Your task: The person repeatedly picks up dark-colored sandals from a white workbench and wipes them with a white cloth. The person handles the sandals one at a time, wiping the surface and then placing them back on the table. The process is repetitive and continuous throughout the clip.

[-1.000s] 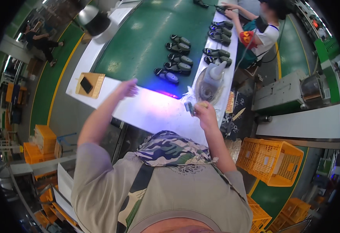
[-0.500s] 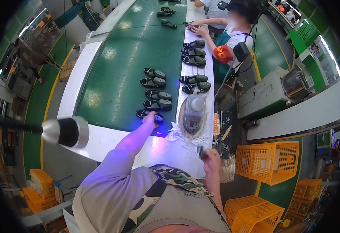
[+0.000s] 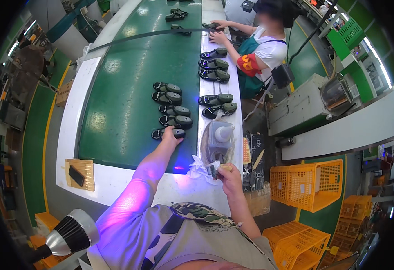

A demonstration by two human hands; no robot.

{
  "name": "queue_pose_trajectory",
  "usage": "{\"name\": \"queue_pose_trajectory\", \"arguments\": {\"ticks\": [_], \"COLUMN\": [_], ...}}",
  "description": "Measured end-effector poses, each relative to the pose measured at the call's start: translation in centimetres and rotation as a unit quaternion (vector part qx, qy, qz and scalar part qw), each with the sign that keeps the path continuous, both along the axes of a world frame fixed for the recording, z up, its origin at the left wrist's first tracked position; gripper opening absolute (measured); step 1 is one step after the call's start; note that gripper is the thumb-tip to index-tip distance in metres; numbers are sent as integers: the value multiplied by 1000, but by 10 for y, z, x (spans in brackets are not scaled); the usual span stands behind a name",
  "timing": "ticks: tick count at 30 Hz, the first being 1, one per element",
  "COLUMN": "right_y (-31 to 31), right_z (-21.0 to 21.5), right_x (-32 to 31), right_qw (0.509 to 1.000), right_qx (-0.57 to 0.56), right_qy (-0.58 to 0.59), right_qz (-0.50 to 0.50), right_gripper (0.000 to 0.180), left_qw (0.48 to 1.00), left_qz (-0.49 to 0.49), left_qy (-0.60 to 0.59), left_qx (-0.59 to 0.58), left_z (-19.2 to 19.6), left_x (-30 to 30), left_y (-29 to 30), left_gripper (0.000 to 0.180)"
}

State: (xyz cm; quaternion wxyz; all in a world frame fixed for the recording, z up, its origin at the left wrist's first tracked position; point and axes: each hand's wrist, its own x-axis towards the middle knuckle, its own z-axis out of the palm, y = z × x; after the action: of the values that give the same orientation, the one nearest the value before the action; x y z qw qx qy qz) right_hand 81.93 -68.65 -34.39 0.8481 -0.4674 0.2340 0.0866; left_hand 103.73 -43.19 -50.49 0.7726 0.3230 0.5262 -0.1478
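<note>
My left hand [image 3: 172, 136] is closed round the heel part of a dark shoe [image 3: 158, 134], the nearest in a column on the green conveyor belt [image 3: 120, 108]. Several similar olive and black shoes [image 3: 175, 121] lie beyond it, toes to the left. In my right hand [image 3: 231, 177], fingers pinch a small brush-like tool [image 3: 224, 167] with a tan part and a dark end; its exact kind is unclear. That tool is beside a crumpled white cloth [image 3: 199, 168], just below an oval tray [image 3: 206, 150] holding a translucent squeeze bottle [image 3: 221, 135].
Along the white ledge [image 3: 208, 92] stand more shoes [image 3: 219, 110]. A co-worker [image 3: 262, 54] handles a shoe at its far end. At left are a lamp [image 3: 73, 231] and a wooden board [image 3: 89, 173] with a dark phone-like slab. Orange crates [image 3: 305, 184] stand at right.
My right hand has moved up and left with its tool, toward the cloth and tray. My left hand stays on the shoe. The view has shifted, bringing the wooden board into sight.
</note>
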Motion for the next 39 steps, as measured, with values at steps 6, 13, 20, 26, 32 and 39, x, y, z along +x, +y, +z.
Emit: {"name": "queue_pose_trajectory", "arguments": {"ticks": [6, 13, 20, 26, 32, 39], "right_y": [-16, -8, 40, 94, 125, 144], "right_z": [11, 20, 75, 110, 116, 130], "right_x": [-9, -2, 27, 29, 25, 12], "right_qw": [1000, 994, 980, 943, 937, 930], "right_qx": [-24, -96, -104, -88, -75, -59], "right_qy": [-13, -49, -152, -277, -283, -282], "right_qz": [10, 2, 71, 164, 192, 227], "right_gripper": [13, 14, 17, 19, 18, 18], "left_qw": [982, 794, 743, 465, 349, 316], "left_qz": [-93, -206, -279, -246, -251, -272], "left_qy": [-145, -499, -589, -693, -680, -659], "left_qx": [-83, -281, 154, 494, 594, 626], "left_z": [-26, 121, 208, 248, 285, 297], "left_x": [-46, -136, -203, -237, -261, -277], "left_y": [39, 63, 65, 83, 103, 112], "left_gripper": [42, 55, 57, 54, 54, 55]}}
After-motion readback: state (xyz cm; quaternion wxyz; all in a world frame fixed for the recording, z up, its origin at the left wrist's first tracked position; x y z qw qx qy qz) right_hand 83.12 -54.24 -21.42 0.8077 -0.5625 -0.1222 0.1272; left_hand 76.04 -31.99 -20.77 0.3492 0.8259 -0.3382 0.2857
